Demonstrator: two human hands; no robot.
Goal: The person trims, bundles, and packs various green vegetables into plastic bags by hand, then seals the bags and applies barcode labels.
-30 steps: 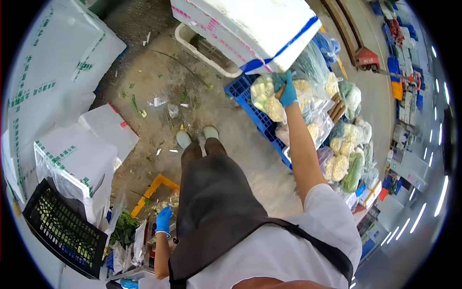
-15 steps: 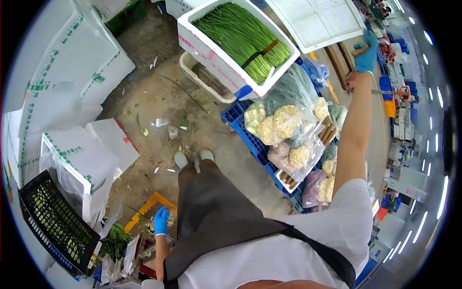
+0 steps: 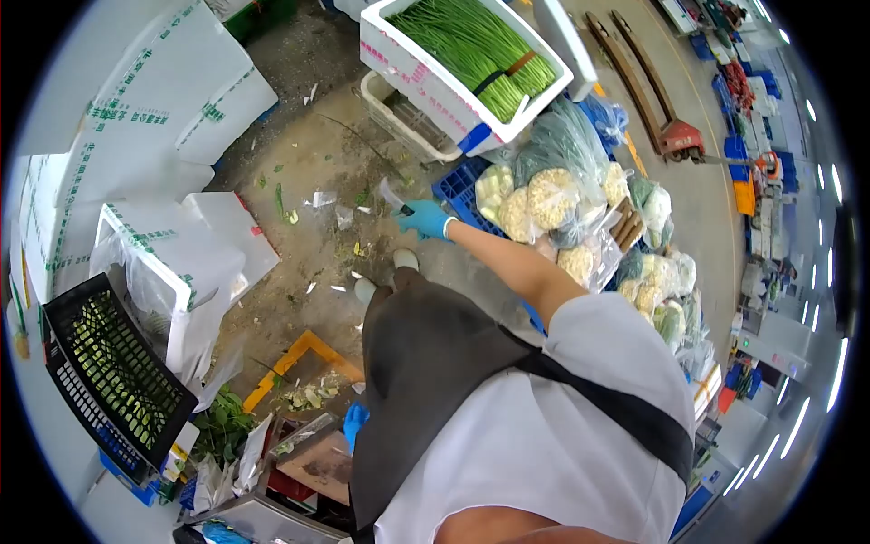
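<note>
My right hand (image 3: 424, 219), in a blue glove, is closed round the dark handle of a small knife (image 3: 391, 194) over the floor, its pale blade pointing up and left. My left hand (image 3: 356, 426), also blue-gloved, is low beside my apron, partly hidden by it; its grip is unclear. Ahead, a white foam box (image 3: 421, 77) holds bundled long green stalks (image 3: 489, 59). Its white lid (image 3: 565, 50) stands tilted at the box's right side. Bagged pale vegetables (image 3: 551, 199) lie on a blue pallet (image 3: 458, 189) right of my right hand.
A beige bin (image 3: 408, 122) stands below the foam box. White foam boxes (image 3: 172, 245) and a black crate (image 3: 118, 372) are at left. Scraps lie on the floor near my boots (image 3: 405, 260). A pallet jack (image 3: 680, 138) is at upper right. A metal-edged surface (image 3: 272, 517) is at lower left.
The lid came off the box, showing the green stalks, and now stands beside it. My right hand moved from the lid to the left, over the floor. My left hand dropped closer to the apron.
</note>
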